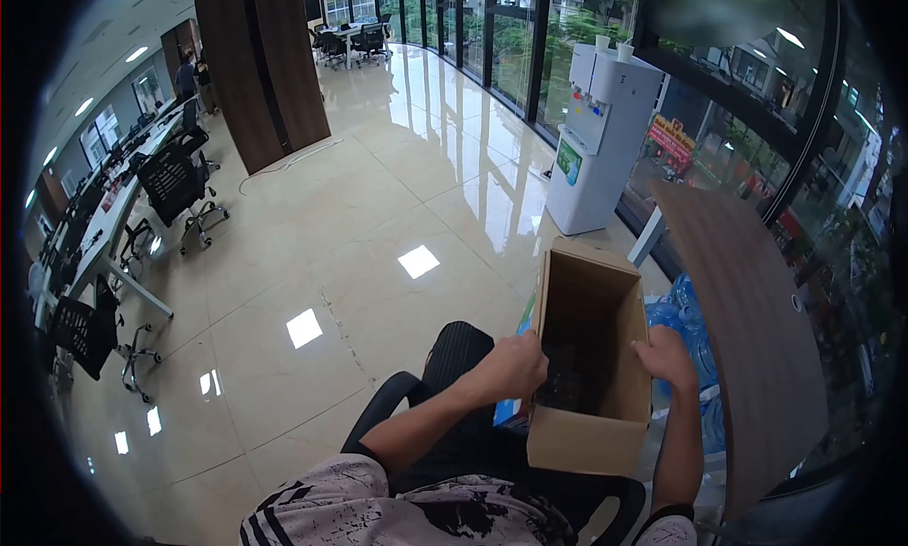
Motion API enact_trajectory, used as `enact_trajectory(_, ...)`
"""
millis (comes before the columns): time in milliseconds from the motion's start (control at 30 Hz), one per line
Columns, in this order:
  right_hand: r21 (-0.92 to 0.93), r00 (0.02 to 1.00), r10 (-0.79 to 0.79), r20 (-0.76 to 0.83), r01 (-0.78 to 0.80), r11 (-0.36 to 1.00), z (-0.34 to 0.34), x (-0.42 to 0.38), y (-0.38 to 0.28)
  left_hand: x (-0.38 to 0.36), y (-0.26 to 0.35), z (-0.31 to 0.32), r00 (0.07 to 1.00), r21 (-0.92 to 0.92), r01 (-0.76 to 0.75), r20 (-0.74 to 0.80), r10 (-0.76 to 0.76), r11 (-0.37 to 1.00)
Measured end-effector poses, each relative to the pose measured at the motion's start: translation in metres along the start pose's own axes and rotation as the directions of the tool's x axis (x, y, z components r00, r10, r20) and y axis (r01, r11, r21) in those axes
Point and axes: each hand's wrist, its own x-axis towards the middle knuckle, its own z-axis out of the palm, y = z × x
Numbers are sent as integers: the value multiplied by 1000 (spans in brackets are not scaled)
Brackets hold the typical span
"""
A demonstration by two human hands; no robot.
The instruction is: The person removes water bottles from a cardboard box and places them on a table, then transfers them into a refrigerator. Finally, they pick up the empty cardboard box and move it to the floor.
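An open-topped brown cardboard box [588, 439] sits in front of me, tilted so that I look down into it. My left hand [511, 364] is closed on its left wall, fingers curled at the edge. On the opposite side, my right hand [667, 357] grips the right wall with the thumb over the rim. Something dark and partly shiny lies at the bottom, too dim to name. Colored print shows on the box's outer left side, mostly hidden behind my left hand and arm.
A dark wooden table [742, 329] stands at my right, with blue plastic water bottles [698, 343] beneath it. Ahead is a white water dispenser [605, 135] with cups on top. Office chairs [170, 182] and desks line the left. A brown pillar [260, 73] rises ahead; people stand far left.
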Motion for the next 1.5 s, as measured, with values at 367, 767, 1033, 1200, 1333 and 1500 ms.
enact_trajectory(367, 157, 987, 158, -29, -151, 976, 8, 54, 45, 97, -20, 8, 985, 33, 1, 170, -7, 999)
enact_trajectory(767, 30, 952, 283, -113, -282, 959, 179, 85, 127, 158, -173, 191, 1000, 31, 1, 25, -2, 1000)
enact_trajectory(1033, 256, 832, 554, -25, -531, 808, 290, 60, 163, 169, -189, 230, 865, 250, 245, 379, -328, 937)
enact_trajectory(1200, 180, 816, 561, 140, -578, 796, 307, 69, 170, 174, -210, 250, 778, 380, 234, 479, -407, 895)
enact_trajectory(1333, 69, 789, 598, 140, -610, 789, 324, 70, 181, 178, -221, 261, 773, 347, 244, 494, -398, 905)
enact_trajectory(1500, 157, 765, 620, 173, -643, 750, 317, 82, 169, 171, -253, 287, 851, 418, 233, 349, -393, 878)
